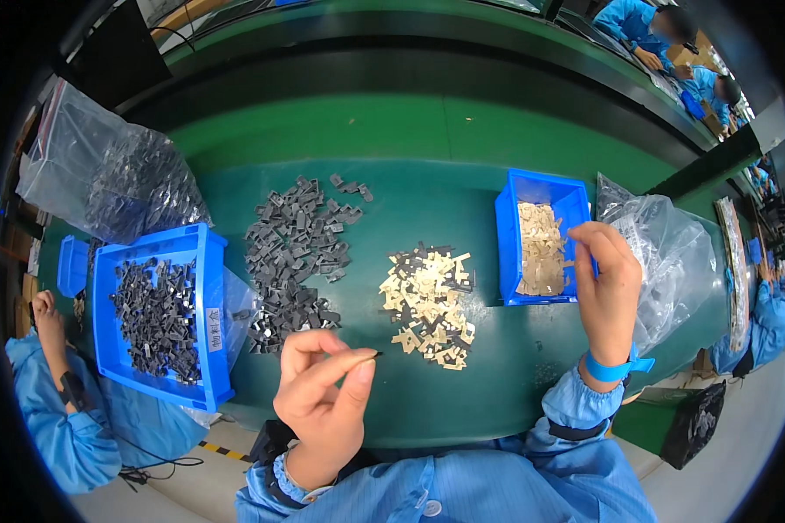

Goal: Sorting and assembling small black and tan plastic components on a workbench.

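My left hand [327,397] is closed in a pinch near the front of the green table. A small dark plastic piece [377,354] sticks out from between its thumb and fingertip. My right hand [609,275] is at the right wall of a blue bin [508,240], its fingers bent together; what they hold, if anything, is too small to make out. Flat beige parts [541,248] lie in that bin. Between my hands is a pile of cream pieces [427,301] mixed with dark ones. A larger heap of dark grey clips [296,244] lies farther left.
A big blue bin [214,322] of black parts stands at the left, beside a clear bag [105,174] of dark parts. Another clear plastic bag [680,261] lies right of the smaller bin. A co-worker's arm [57,357] is at far left; other people sit at far right.
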